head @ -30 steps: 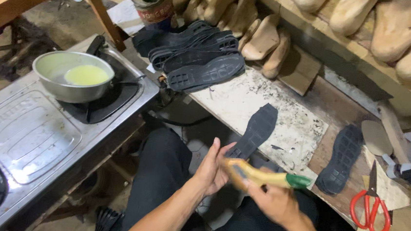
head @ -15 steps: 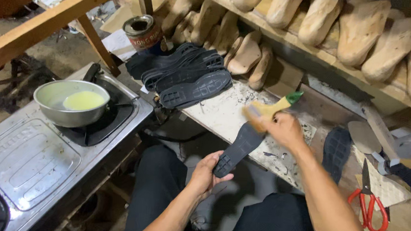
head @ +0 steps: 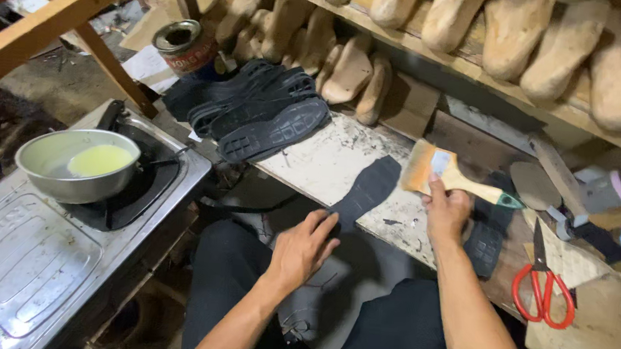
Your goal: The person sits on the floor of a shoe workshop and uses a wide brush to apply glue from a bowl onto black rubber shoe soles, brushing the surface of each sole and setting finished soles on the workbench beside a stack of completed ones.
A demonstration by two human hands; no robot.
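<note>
My right hand (head: 446, 211) grips a flat paintbrush (head: 443, 172) by its wooden handle, bristles raised just right of a black shoe sole (head: 369, 189). That sole lies on a stained white board (head: 341, 162), its near end hanging over the edge. My left hand (head: 303, 249) rests with fingers spread on that overhanging end. A second black sole (head: 485, 240) lies partly hidden under my right hand.
A metal pan of yellow glue (head: 79, 164) sits on a gas stove (head: 46, 250) at left. A stack of black treaded soles (head: 271, 116) and a tin can (head: 182, 45) lie behind. Red-handled scissors (head: 542, 289) lie at right. Wooden shoe lasts (head: 513, 35) fill the shelf.
My right hand has carried the brush from my lap up and over to the right of the sole. My left hand has moved forward onto the sole's near end.
</note>
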